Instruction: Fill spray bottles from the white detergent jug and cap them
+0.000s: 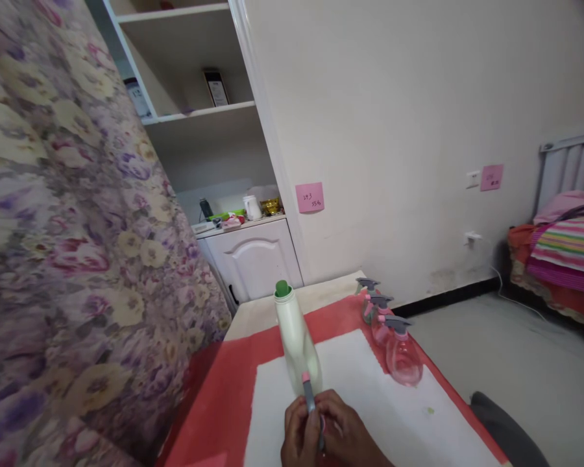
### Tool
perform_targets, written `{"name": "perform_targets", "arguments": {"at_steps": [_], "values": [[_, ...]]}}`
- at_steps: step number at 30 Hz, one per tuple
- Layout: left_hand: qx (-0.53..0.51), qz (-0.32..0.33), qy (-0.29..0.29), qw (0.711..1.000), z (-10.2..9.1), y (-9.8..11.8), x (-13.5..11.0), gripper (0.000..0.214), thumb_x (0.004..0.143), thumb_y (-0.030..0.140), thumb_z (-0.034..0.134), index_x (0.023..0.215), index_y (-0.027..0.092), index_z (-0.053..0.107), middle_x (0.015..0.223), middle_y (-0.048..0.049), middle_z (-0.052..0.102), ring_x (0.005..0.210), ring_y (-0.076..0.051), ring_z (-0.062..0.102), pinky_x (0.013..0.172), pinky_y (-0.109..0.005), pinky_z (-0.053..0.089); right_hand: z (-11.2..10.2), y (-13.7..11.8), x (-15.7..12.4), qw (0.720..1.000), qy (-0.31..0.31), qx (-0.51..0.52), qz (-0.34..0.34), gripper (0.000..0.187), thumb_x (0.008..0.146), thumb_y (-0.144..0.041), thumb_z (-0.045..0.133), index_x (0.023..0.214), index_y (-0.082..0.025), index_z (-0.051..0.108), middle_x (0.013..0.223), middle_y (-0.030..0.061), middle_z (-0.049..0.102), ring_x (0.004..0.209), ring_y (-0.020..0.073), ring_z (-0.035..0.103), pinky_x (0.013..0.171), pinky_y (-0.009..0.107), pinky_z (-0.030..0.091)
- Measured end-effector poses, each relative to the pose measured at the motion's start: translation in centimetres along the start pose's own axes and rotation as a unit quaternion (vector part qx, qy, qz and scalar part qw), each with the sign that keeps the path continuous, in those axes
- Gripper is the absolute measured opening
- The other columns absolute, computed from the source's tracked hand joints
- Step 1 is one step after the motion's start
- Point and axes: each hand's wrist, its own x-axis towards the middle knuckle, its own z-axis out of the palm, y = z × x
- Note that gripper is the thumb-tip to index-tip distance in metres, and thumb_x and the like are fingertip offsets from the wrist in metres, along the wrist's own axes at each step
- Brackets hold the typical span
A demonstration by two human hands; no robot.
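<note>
Sprayer head gripped by two hands above a white sheet

The left hand is closed, its thumb and curled fingers around the grey sprayer head; the right hand is closed on it too, its fingers meeting the left ones; the pink nozzle points away from the person, and whatever lies below the grip is mostly hidden by the hands. Just beyond the nozzle stands a pale green bottle, a darker green piece at its mouth; whether nozzle and bottle touch cannot be told.

Three spray bottles line the right side of the table, close to its edge, with the floor past it; a stretch of the white sheet separates them from the pale green bottle, giving the right hand room sideways. Red cloth borders the sheet on the left, running out to a floral curtain, which hangs close along that side; at the far end a pale strip of table shows, with a white cabinet behind it.
</note>
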Motion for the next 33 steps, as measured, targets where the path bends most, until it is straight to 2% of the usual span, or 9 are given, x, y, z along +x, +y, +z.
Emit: {"name": "perform_targets", "arguments": {"at_steps": [2,8,10,14,16,22,24,29,33], "values": [[-0.001,-0.003,0.004,1.000,0.1,-0.1,-0.1,0.060,0.065,0.075,0.063,0.080,0.019,0.073,0.102,-0.0097,0.070,0.100,-0.029,0.065,0.088,-0.033,0.052,0.0,0.2,-0.1,1.000,-0.015,0.008,-0.002,0.026,0.083,-0.047,0.065,0.087,-0.021,0.069,0.099,0.0078,0.063,0.096,0.0253,0.063,0.086,0.039,0.051],[0.021,0.021,0.017,0.999,0.3,0.1,-0.2,0.058,0.064,0.077,0.062,0.075,0.021,0.074,0.101,-0.0095,0.069,0.102,-0.030,0.063,0.092,-0.036,0.051,0.8,1.8,-0.1,0.997,0.066,0.037,-0.016,0.022,0.079,-0.041,0.072,0.081,-0.023,0.060,0.087,0.0033,0.063,0.081,0.0219,0.065,0.073,0.034,0.053],[0.023,0.019,0.008,1.000,0.2,0.2,-0.1,0.058,0.065,0.077,0.061,0.074,0.022,0.074,0.101,-0.0094,0.068,0.102,-0.030,0.063,0.092,-0.036,0.051,0.4,1.6,0.0,0.998,0.044,0.025,-0.026,0.023,0.080,-0.044,0.070,0.079,-0.022,0.063,0.093,0.0056,0.063,0.087,0.0233,0.064,0.077,0.035,0.053],[0.009,0.000,-0.010,1.000,0.1,0.1,0.0,0.058,0.066,0.076,0.061,0.076,0.020,0.073,0.102,-0.0094,0.068,0.099,-0.029,0.064,0.089,-0.034,0.051,-0.8,0.5,0.1,0.998,-0.057,0.017,-0.030,0.025,0.085,-0.046,0.063,0.091,-0.023,0.069,0.105,0.0079,0.062,0.105,0.0264,0.062,0.089,0.039,0.051],[0.004,-0.007,-0.007,1.000,0.1,0.0,0.0,0.058,0.066,0.076,0.060,0.078,0.020,0.073,0.100,-0.0091,0.069,0.096,-0.028,0.064,0.088,-0.034,0.051,-0.8,0.6,0.1,0.997,-0.067,0.002,-0.027,0.022,0.086,-0.043,0.063,0.094,-0.024,0.068,0.105,0.0073,0.062,0.106,0.0261,0.061,0.092,0.040,0.050],[0.011,0.020,0.004,1.000,0.3,0.1,0.0,0.056,0.066,0.076,0.062,0.073,0.021,0.072,0.100,-0.0092,0.068,0.101,-0.028,0.062,0.095,-0.035,0.048,0.7,2.4,0.0,0.996,0.036,0.080,-0.009,0.025,0.083,-0.048,0.066,0.084,-0.025,0.056,0.089,0.0025,0.061,0.086,0.0230,0.065,0.080,0.038,0.052],[0.006,0.013,-0.003,1.000,0.3,0.2,0.0,0.057,0.065,0.076,0.062,0.073,0.020,0.072,0.100,-0.0094,0.068,0.099,-0.028,0.063,0.093,-0.035,0.049,0.3,1.8,0.1,0.997,0.019,0.070,-0.013,0.028,0.081,-0.050,0.067,0.081,-0.024,0.059,0.095,0.0043,0.060,0.090,0.0235,0.064,0.081,0.038,0.051],[-0.014,0.000,-0.020,1.000,0.4,0.6,-0.1,0.055,0.069,0.073,0.061,0.080,0.019,0.073,0.097,-0.0087,0.070,0.094,-0.027,0.066,0.087,-0.034,0.053,-0.9,-0.1,0.2,0.995,-0.087,0.035,-0.015,0.025,0.083,-0.046,0.066,0.091,-0.023,0.067,0.106,0.0082,0.060,0.104,0.0262,0.060,0.092,0.040,0.049],[-0.006,0.015,-0.018,1.000,0.5,0.9,-0.2,0.050,0.070,0.069,0.063,0.080,0.021,0.073,0.100,-0.0079,0.070,0.098,-0.027,0.065,0.087,-0.032,0.052,-0.3,1.4,0.0,0.998,0.002,0.068,-0.008,0.021,0.083,-0.043,0.068,0.091,-0.025,0.060,0.098,0.0044,0.061,0.093,0.0234,0.065,0.085,0.038,0.052]]}}
